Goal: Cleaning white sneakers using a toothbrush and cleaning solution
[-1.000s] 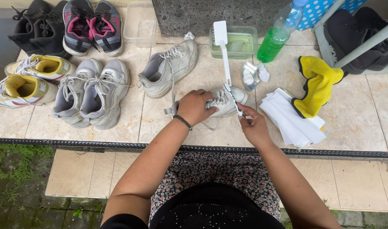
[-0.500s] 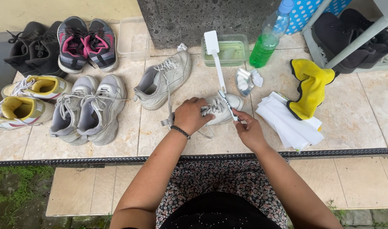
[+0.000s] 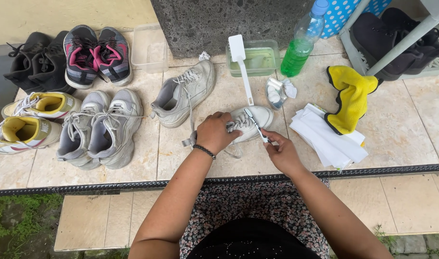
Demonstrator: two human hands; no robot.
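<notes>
A white sneaker (image 3: 254, 119) lies on the tiled ledge in front of me. My left hand (image 3: 215, 131) grips it over the laces and heel side, a dark band on the wrist. My right hand (image 3: 280, 151) pinches a toothbrush (image 3: 256, 124) whose head rests against the sneaker's side. The sneaker's mate (image 3: 186, 92) lies just to the left, laces loose. A white long-handled brush (image 3: 242, 64) leans out of a green tub of water (image 3: 258, 58) behind the shoe.
Grey sneakers (image 3: 100, 128), yellow-lined ones (image 3: 30, 120), pink-and-grey ones (image 3: 97, 53) and black ones (image 3: 33, 61) stand at left. A green liquid bottle (image 3: 300, 44), yellow cloth (image 3: 350, 96), folded white cloths (image 3: 327, 138) and a small foil packet (image 3: 275, 91) lie at right. A stone pillar (image 3: 224, 19) rises behind.
The view has shifted slightly. Both hands stay on the white sneaker, and the toothbrush has moved a little along its side.
</notes>
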